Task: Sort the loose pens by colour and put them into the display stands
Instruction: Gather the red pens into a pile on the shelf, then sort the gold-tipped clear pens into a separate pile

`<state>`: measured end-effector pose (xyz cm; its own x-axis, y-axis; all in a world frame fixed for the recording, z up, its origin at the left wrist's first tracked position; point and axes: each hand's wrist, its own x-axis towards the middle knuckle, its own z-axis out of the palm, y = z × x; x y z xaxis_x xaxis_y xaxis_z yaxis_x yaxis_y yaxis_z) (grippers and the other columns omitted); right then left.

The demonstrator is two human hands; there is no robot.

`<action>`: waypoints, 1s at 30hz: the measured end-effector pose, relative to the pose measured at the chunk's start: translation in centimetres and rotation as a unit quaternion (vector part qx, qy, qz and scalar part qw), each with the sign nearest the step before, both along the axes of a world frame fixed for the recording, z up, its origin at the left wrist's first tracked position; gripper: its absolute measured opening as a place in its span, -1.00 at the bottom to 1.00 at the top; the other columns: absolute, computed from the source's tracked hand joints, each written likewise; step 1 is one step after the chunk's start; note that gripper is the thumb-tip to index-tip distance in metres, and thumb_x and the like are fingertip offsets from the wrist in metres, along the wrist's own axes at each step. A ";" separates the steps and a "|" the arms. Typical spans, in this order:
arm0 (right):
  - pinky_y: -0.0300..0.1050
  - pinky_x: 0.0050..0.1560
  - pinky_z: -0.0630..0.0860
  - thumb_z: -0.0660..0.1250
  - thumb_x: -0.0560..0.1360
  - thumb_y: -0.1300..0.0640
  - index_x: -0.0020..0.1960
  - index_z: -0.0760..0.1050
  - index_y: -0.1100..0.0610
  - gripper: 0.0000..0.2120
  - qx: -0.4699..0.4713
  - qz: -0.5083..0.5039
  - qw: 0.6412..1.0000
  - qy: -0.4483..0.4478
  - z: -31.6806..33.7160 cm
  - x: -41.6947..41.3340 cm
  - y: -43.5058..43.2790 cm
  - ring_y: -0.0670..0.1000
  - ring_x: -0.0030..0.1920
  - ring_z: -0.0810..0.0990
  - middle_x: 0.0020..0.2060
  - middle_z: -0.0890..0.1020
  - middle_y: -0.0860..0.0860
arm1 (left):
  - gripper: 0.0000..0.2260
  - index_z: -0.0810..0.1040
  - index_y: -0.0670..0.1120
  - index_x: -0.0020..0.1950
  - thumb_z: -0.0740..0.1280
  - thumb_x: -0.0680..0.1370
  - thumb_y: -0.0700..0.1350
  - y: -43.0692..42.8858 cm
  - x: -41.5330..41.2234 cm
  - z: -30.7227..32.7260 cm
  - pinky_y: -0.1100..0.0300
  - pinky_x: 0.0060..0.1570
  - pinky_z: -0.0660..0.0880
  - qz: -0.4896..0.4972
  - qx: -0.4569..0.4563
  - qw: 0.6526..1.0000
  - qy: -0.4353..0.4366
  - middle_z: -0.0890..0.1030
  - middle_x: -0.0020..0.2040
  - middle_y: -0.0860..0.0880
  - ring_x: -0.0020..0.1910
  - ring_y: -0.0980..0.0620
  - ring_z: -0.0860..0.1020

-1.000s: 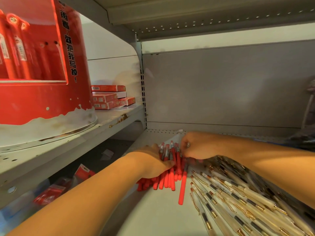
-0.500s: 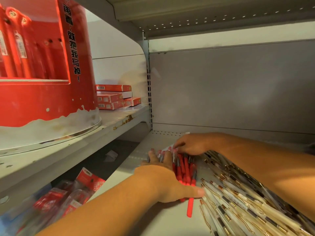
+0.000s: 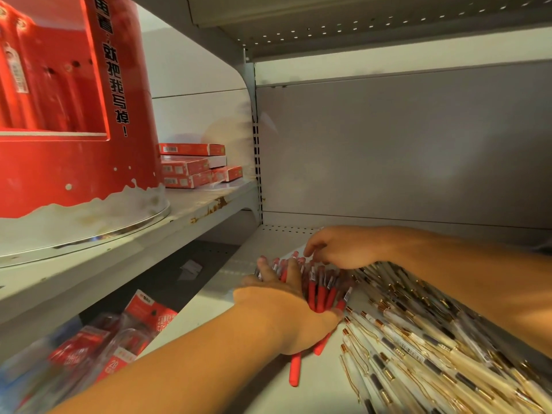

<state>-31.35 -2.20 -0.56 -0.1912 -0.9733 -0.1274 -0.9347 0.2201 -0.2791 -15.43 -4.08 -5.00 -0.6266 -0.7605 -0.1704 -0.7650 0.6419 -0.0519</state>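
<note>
The person is at the sorting step. They are gathering the red pens [image 3: 324, 291] into one bunch, apart from the cream pens [image 3: 424, 348] with gold clips. No pen from this pile is in a stand yet.

The left hand [image 3: 283, 303] lies flat on top of the red bunch. Its fingers [image 3: 265, 271] are straight and a bit spread, and they press the pens down on the shelf [image 3: 316, 395]. It is not holding any pen. One stray red pen [image 3: 295, 369] pokes out from under the wrist, out of line with the others.

The right hand [image 3: 340, 249] is at the far end of the red bunch. Its fingers bend down and touch the tops of the pens. I cannot tell if it pinches a pen or only pushes.

So the red pens lie side by side on the shelf, between the two hands. The cream pens lie just beside them on the right, in a big fan under the right arm. A few seem to touch the red ones.

The big red display stand [image 3: 59, 162] sits on the higher shelf to the left, well apart from the pens.

I think the next move needs both hands to close round the red bunch, tuck in the stray pen, and lift them all together without catching a cream one. Then the bunch has to go up to the stand.
</note>
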 end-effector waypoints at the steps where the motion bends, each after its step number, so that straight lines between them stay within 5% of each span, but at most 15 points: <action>1: 0.07 0.24 0.53 0.18 0.61 0.25 0.33 0.46 0.08 -0.69 0.007 -0.003 1.000 0.005 0.2 -0.1 0.2 0.05 0.17 0.58 0.19 0.54 0.04 | -0.04 -0.37 0.13 0.55 -0.10 0.36 0.61 0.0 0.0 0.0 -0.32 0.46 0.10 0.001 0.001 1.000 0.002 -0.28 0.58 -0.22 0.53 -0.45 -0.06; 6: 0.00 0.17 0.57 0.33 0.51 0.24 0.36 0.39 0.03 -0.56 0.087 0.026 0.995 0.026 0.7 -0.8 1.9 -0.03 0.10 0.58 0.14 0.55 -0.01 | 0.02 -0.36 0.15 0.55 -0.11 0.27 0.66 0.1 0.2 -0.3 -0.33 0.45 0.02 0.004 -0.001 1.000 0.011 -0.29 0.58 -0.20 0.54 -0.42 -0.10; 9: -0.19 -0.05 0.60 0.42 0.45 0.23 0.37 0.33 0.00 -0.46 0.105 0.045 0.993 0.035 0.6 -1.3 2.9 -0.11 -0.06 0.60 0.09 0.55 -0.03 | 0.03 -0.33 0.15 0.56 -0.12 0.26 0.66 -0.1 0.3 -0.6 -0.32 0.44 0.08 -0.002 -0.021 1.000 0.021 -0.24 0.60 -0.19 0.54 -0.40 -0.06; 14: -0.10 0.31 0.40 0.53 0.39 0.04 0.48 0.22 -0.07 -0.23 0.063 0.052 0.997 0.010 0.1 -2.4 3.7 -0.07 0.29 0.44 0.31 0.45 -0.12 | -0.03 -0.23 0.20 0.58 -0.15 0.28 0.65 -0.6 0.4 -0.7 -0.25 0.43 0.21 -0.016 -0.044 0.998 0.038 -0.11 0.63 -0.12 0.54 -0.34 0.06; 20: -0.08 0.28 0.41 0.61 0.29 0.01 0.49 0.18 -0.14 -0.09 -0.013 0.063 0.997 -0.034 -1.4 -2.7 3.2 -0.10 0.23 0.47 0.13 0.47 -0.23 | 0.10 -0.23 0.19 0.58 -0.13 0.15 0.69 -0.8 0.6 -0.4 -0.23 0.46 0.16 -0.027 -0.028 0.998 0.042 -0.11 0.63 -0.09 0.55 -0.32 0.03; 23: -0.19 0.15 0.39 0.62 0.25 -0.02 0.47 0.22 -0.13 -0.09 -0.032 0.067 0.996 -0.049 -1.8 -2.5 2.6 -0.14 0.17 0.48 0.06 0.48 -0.26 | 0.05 -0.19 0.16 0.59 -0.04 0.24 0.67 -1.5 1.0 -0.5 -0.22 0.46 0.17 -0.023 -0.027 0.999 0.040 -0.09 0.63 -0.09 0.54 -0.31 0.04; 30: 0.05 0.32 0.40 0.57 0.29 -0.13 0.48 0.20 -0.14 -0.12 -0.054 0.071 0.996 -0.024 -2.7 -2.0 0.9 -0.04 0.28 0.47 0.31 0.50 -0.10 | -0.03 -0.20 0.16 0.58 0.09 0.34 0.58 -3.4 1.8 -0.3 -0.16 0.43 0.17 -0.012 -0.015 0.999 0.044 0.02 0.60 -0.06 0.52 -0.26 0.08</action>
